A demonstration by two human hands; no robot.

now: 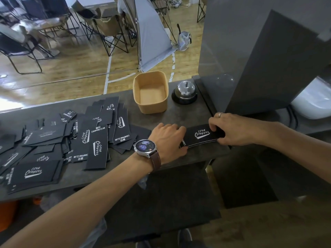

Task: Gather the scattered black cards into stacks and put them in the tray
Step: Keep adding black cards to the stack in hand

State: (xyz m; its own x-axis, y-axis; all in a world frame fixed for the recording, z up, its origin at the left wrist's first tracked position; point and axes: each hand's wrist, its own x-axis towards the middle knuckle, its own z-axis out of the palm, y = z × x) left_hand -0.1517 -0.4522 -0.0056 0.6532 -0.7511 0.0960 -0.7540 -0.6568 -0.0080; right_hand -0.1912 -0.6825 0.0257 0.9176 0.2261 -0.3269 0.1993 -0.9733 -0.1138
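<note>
Left edge cuts off the scattered cards [10, 158].

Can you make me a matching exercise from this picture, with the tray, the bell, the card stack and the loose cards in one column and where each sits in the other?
Things:
1. tray
2. bell
3. card stack
4. loose cards

Places:
A. spread over the left of the counter
B. between the left hand and right hand
C. right of the tray
D. at the counter's far edge, nothing inside

Pairs: 1-D, 2-C, 3-B, 4-A
</note>
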